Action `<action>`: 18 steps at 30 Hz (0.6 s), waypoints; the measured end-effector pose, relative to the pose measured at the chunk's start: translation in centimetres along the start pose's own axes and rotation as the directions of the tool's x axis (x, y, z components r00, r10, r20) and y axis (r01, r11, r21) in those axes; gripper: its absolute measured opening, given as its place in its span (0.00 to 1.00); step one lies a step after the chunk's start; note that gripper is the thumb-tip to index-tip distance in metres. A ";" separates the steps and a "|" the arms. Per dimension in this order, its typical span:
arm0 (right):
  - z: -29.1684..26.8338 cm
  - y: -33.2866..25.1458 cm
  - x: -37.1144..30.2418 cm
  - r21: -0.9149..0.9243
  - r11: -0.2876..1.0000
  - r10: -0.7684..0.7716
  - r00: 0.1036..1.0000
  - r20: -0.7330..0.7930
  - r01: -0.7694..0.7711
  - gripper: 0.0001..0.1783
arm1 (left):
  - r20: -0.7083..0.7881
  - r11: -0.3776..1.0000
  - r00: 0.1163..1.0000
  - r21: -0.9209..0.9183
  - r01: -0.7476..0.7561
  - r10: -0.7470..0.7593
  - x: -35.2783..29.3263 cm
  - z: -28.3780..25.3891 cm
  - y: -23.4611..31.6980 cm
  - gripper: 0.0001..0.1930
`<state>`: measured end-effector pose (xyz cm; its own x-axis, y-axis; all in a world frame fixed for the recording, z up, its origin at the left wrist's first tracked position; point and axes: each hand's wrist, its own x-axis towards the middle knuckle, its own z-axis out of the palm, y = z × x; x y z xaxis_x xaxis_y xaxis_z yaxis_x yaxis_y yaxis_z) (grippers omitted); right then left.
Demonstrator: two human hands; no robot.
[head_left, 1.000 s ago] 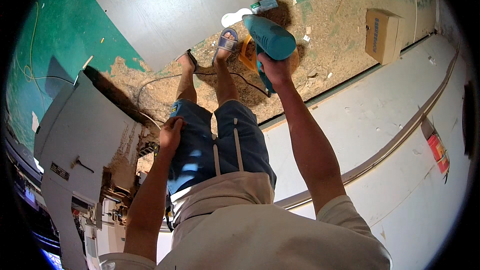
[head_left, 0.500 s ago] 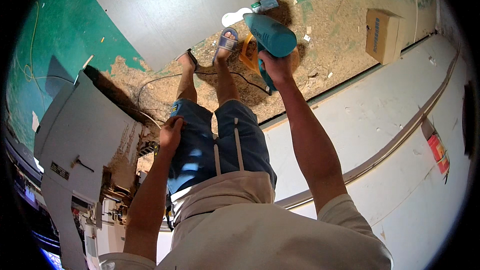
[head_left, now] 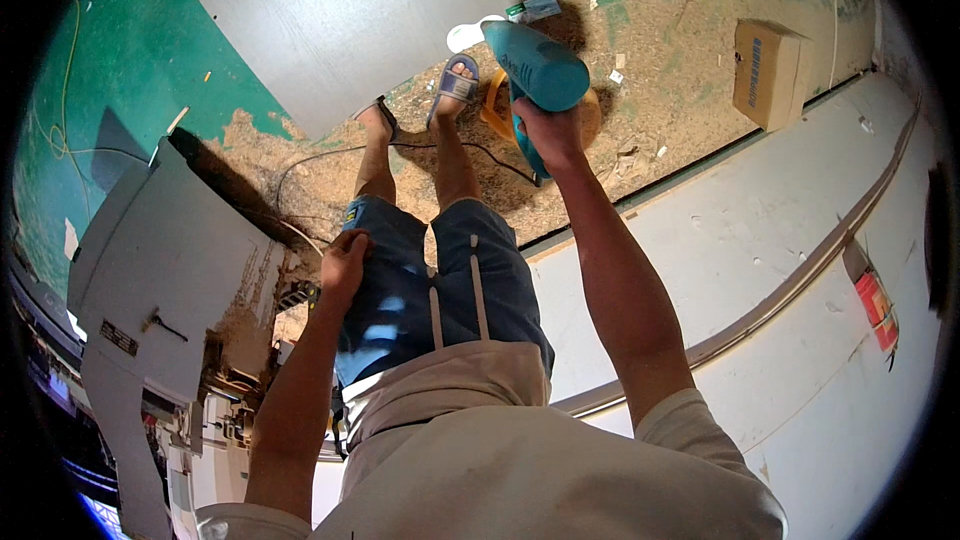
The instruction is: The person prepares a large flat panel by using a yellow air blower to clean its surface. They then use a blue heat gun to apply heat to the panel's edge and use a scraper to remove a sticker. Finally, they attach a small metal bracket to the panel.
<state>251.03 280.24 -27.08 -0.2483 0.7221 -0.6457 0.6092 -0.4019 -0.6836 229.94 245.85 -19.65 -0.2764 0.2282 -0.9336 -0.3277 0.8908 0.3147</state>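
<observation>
My right hand (head_left: pixel 548 132) is wrapped round the handle of a teal heat gun (head_left: pixel 540 68). Its narrow nozzle points up and left, over the near right corner of a large grey board (head_left: pixel 340 20). A dark cord (head_left: pixel 480 148) runs from the foot of the handle across the dusty floor. My left hand (head_left: pixel 345 255) hangs against the leg of my blue shorts (head_left: pixel 430 290), fingers curled in; whether anything is inside them is hidden. Under the heat gun stands a round orange object (head_left: pixel 494 105), partly covered by it.
A white rounded piece (head_left: pixel 470 35) and a small packet (head_left: pixel 535 8) lie by the board's corner. To the right are a cardboard box (head_left: pixel 768 75), white panels (head_left: pixel 720 240) and a red object (head_left: pixel 876 310). A grey machine (head_left: pixel 165 270) stands at left; scraps litter the floor.
The heat gun has shifted slightly left and up with my right hand, its nozzle a bit further over the board's corner. My left hand stays by the shorts.
</observation>
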 end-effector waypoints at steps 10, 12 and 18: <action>2.0 -0.1 -1.4 -0.026 0.998 -0.062 0.996 -0.064 0.061 0.11 | 0.006 0.999 1.000 0.035 0.015 -0.015 0.0 0.0 0.3 0.13; 2.2 -0.1 -1.5 -0.074 0.997 -0.009 0.999 -0.038 0.006 0.14 | 0.001 0.998 1.000 0.054 0.015 -0.016 -0.2 0.0 0.8 0.13; 2.8 -0.6 -2.2 -0.080 0.993 -0.086 0.996 0.011 0.086 0.15 | 0.004 0.997 1.000 0.072 0.016 -0.016 -0.2 -0.1 1.0 0.14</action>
<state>249.08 277.35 -26.23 -0.3077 0.7478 -0.5883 0.6436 -0.2919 -0.7075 229.61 246.65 -19.16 -0.2676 0.2151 -0.9392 -0.2666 0.9202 0.2867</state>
